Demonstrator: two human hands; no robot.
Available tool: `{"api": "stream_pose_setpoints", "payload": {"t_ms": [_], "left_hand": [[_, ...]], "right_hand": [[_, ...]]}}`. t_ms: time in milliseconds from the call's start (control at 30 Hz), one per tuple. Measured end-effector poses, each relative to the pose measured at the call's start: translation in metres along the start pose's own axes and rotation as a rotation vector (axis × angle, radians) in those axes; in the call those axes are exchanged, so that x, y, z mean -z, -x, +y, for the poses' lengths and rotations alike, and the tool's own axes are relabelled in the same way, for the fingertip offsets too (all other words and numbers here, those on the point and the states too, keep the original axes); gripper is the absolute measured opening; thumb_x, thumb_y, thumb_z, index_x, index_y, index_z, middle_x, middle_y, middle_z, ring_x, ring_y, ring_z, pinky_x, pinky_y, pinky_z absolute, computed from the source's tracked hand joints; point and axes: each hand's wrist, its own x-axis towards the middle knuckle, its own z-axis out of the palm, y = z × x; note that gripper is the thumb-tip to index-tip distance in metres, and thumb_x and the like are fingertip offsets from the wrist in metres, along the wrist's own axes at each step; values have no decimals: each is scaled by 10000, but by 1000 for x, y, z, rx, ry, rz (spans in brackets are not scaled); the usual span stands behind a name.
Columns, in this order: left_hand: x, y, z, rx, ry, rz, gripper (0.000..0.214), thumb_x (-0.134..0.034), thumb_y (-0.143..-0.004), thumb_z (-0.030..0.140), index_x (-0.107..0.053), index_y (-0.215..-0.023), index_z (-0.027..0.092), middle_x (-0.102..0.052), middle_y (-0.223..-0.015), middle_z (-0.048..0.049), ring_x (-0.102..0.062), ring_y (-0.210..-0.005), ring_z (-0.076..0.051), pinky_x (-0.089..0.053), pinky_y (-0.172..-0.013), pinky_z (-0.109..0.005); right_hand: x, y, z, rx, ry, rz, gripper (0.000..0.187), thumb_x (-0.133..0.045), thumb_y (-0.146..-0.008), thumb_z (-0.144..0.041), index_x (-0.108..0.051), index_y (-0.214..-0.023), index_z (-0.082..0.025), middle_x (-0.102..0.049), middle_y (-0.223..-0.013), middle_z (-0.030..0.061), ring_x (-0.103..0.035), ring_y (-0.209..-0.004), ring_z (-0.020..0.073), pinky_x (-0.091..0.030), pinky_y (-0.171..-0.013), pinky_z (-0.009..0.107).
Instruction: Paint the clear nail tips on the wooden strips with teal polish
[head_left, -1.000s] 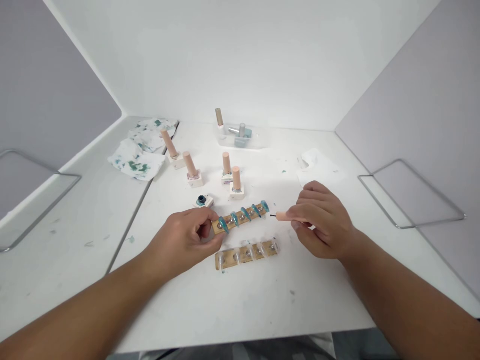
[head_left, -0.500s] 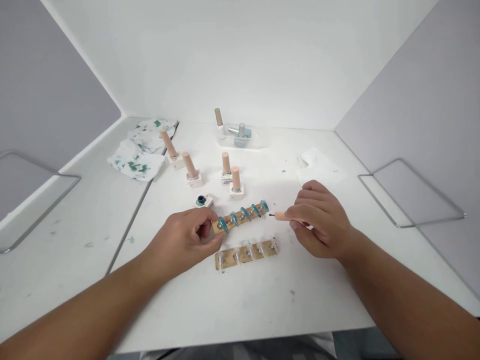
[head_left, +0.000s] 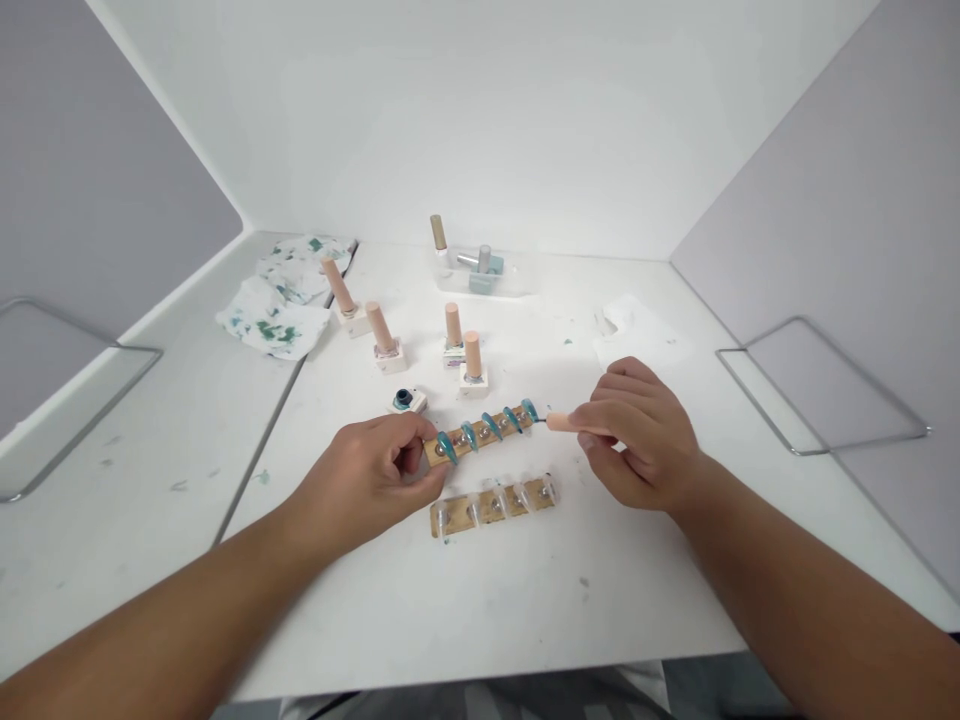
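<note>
My left hand (head_left: 379, 465) is closed on the near left end of a wooden nail-tip stand (head_left: 432, 455), pinched between thumb and fingers. Several teal false nails (head_left: 489, 427) sit along this stand on round metal mounts. Between the fingertips of my right hand (head_left: 637, 435) is a nail polish brush (head_left: 561, 422) with a peach cap-handle. Its dark tip meets or nearly meets the teal nail at the stand's right end. Closer to me lies a second wooden stand (head_left: 457, 525) bearing clear false nails. An uncapped polish bottle (head_left: 407, 401) with a dark teal neck stands behind my left hand.
Several capped polish bottles (head_left: 473, 378) with peach caps stand behind the stands. A clear tray (head_left: 517, 282) at the back holds more bottles. Stained tissues (head_left: 274, 320) lie at the left, a white tissue (head_left: 637, 330) at the right. Wire brackets (head_left: 821, 385) flank both sides.
My right hand has moved the brush slightly left and up, bringing its tip to the rightmost teal nail. My left hand keeps its hold on the stand.
</note>
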Motion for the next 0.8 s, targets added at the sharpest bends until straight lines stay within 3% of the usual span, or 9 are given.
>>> {"api": "stream_pose_setpoints", "payload": {"t_ms": [167, 400, 600, 800], "left_hand": [[1, 0, 1, 17, -10, -27, 143, -577, -742, 329, -558, -745, 187, -439, -542, 46, -394, -487, -90, -349, -454, -211], [1, 0, 1, 12, -28, -26, 135, -561, -750, 324, -553, -734, 191, -431, -548, 44, -391, -494, -91, -341, -456, -209], [3, 0, 2, 38, -25, -48, 142, -564, -746, 332, -556, -747, 191, -432, -546, 47, -396, -491, -92, -349, -458, -212], [1, 1, -1, 19, -12, -32, 134, -560, -755, 328, -559, -762, 194, -440, -562, 43, -398, -510, -96, -345, -469, -214]], "right_hand": [[-5, -2, 2, -101, 86, 9, 232, -493, -699, -41, -529, -872, -192, -473, -547, -63, -371, -502, 91, -293, -603, 295], [0, -2, 1, -10, -24, 25, 240, -478, -668, -33, -543, -843, -185, -382, -497, -75, -327, -471, 88, -276, -577, 289], [-5, -2, 1, -116, 61, 20, 231, -493, -691, -31, -553, -857, -181, -469, -537, -62, -368, -493, 90, -290, -600, 295], [0, 1, 1, -9, -94, -30, 256, -470, -687, -52, -559, -881, -193, -397, -495, -76, -336, -464, 94, -274, -579, 292]]}}
